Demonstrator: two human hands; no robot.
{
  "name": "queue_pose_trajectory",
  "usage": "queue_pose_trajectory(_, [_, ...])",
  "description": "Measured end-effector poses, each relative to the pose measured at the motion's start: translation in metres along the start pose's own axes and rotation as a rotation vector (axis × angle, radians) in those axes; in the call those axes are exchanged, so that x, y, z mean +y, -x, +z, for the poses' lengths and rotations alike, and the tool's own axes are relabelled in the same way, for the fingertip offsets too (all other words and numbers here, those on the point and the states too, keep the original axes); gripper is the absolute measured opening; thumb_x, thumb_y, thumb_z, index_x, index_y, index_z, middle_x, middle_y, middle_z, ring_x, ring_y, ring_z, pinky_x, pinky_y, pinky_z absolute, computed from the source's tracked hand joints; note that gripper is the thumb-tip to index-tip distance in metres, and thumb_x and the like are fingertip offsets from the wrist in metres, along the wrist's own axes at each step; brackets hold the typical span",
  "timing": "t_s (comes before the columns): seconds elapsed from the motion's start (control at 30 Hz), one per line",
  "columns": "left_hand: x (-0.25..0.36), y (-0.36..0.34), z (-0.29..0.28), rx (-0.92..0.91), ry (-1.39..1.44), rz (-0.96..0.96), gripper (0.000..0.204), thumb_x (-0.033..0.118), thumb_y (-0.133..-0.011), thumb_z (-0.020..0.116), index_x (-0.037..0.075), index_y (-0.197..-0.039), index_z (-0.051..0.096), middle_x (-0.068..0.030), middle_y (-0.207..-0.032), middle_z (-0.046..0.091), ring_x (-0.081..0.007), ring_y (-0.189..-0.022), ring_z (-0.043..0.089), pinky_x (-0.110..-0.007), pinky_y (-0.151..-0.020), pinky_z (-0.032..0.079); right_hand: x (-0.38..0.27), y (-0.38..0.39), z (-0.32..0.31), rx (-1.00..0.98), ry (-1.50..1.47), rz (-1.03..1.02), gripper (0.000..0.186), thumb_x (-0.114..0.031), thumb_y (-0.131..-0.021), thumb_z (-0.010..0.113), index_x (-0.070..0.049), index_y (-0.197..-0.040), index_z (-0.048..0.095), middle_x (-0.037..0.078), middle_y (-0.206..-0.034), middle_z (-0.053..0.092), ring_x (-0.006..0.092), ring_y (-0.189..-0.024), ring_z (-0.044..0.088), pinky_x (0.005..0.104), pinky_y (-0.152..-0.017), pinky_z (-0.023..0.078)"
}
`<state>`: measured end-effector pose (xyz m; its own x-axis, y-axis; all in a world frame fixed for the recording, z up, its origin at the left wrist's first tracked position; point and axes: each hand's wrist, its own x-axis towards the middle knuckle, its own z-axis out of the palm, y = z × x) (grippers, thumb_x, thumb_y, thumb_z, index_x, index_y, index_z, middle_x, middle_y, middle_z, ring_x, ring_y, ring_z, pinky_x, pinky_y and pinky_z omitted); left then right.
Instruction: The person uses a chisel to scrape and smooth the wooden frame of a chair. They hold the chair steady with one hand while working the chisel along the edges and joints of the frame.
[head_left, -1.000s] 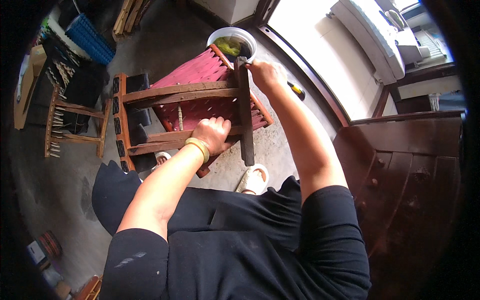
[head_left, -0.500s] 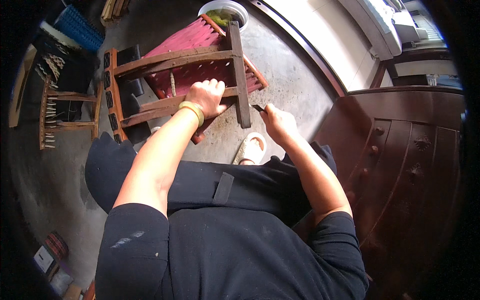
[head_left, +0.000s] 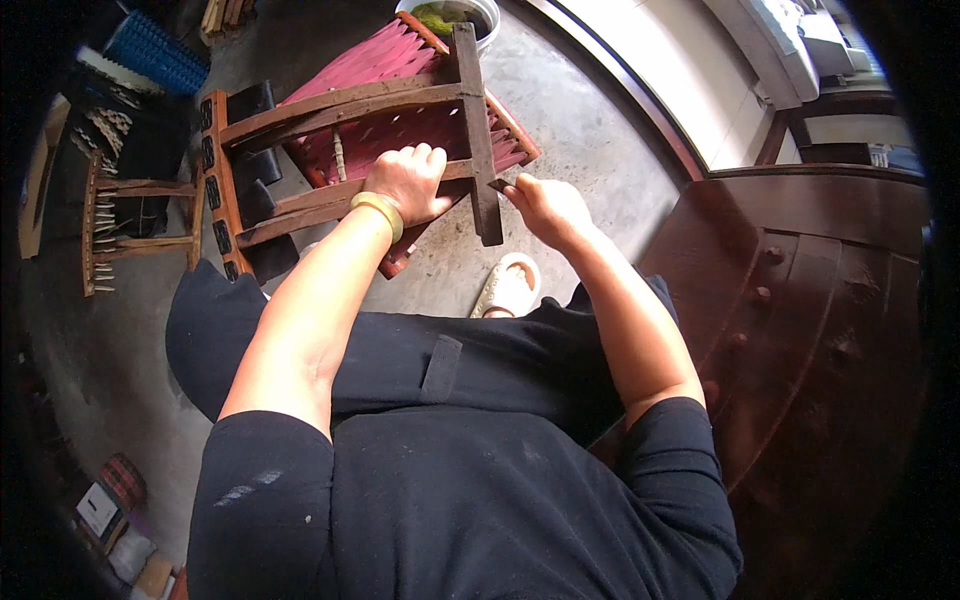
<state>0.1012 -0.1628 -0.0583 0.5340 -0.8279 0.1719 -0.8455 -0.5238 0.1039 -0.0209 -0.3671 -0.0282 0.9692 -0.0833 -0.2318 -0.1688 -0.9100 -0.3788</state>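
reaching past a sandalled foot (head_left: 508,288) that is resting below the dark crossbar (head_left: 478,130), two bare hands are working at a wooden frame (head_left: 335,100). the right hand (head_left: 548,212), just right of the crossbar, is gripping a small dark tool (head_left: 499,186); only its tip is showing, and i cannot tell whether it is touching the wood. the left hand (head_left: 405,187), left of the crossbar, is gripping the lower rail (head_left: 320,197) in a fist. the frame is stretching leftward from the crossbar.

doing this well is, in my judgement, depending on that left grip: it should be pinning the rail firmly so the crossbar is not twisting under the tool. the right hand should be making short, controlled moves, aiming the tip away from the left hand.

behind the rails, left of the crossbar, a pink woven seat (head_left: 365,60) is showing; a slip would be risking its straps. farther off, beyond the crossbar's top end, a white bucket (head_left: 492,30) is holding something green (head_left: 437,17).
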Motion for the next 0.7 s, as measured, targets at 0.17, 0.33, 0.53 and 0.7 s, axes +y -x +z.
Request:
queue_pose_trajectory(0.17, [0.002,-0.001,0.0,0.003,-0.004,0.0,0.05,0.042,-0.057,0.08,0.009,-0.084,0.053,-0.0069,-0.081,0.058,-0.0237,-0.075,0.063,-0.034,-0.064,0.053,-0.003,-0.007,-0.003,-0.021,0.055,-0.007,0.033,-0.037,-0.096,0.048,-0.006,-0.09,0.059,0.019,-0.074,0.065,0.0403,-0.075,0.064,0.0503,-0.067,0.05])
queue_pose_trajectory(0.33, [0.002,-0.002,0.001,-0.028,-0.01,-0.016,0.05,0.042,-0.057,0.08,0.01,-0.085,0.053,-0.0067,-0.081,0.058,-0.0237,-0.076,0.063,-0.035,-0.064,0.053,0.007,0.003,0.006,-0.073,0.099,-0.089,0.031,-0.036,-0.095,0.049,-0.008,-0.089,0.06,0.018,-0.07,0.064,0.039,-0.069,0.064,0.05,-0.062,0.05])
queue_pose_trajectory(0.53, [0.002,-0.002,0.0,-0.041,-0.026,-0.025,0.051,0.043,-0.057,0.08,0.009,-0.086,0.053,-0.0065,-0.082,0.059,-0.0236,-0.078,0.064,-0.035,-0.066,0.053,-0.001,0.027,0.007,-0.185,0.171,-0.157,0.031,-0.036,-0.094,0.051,-0.008,-0.085,0.059,0.017,-0.068,0.064,0.0381,-0.068,0.065,0.0487,-0.061,0.05])
queue_pose_trajectory(0.7, [0.001,-0.002,0.001,-0.036,-0.025,-0.007,0.051,0.044,-0.06,0.079,0.01,-0.088,0.055,-0.0069,-0.083,0.06,-0.0233,-0.078,0.065,-0.035,-0.066,0.053,0.002,0.008,0.011,0.015,0.136,-0.124,0.031,-0.035,-0.095,0.049,-0.007,-0.086,0.058,0.016,-0.069,0.064,0.0383,-0.067,0.065,0.0487,-0.06,0.05])
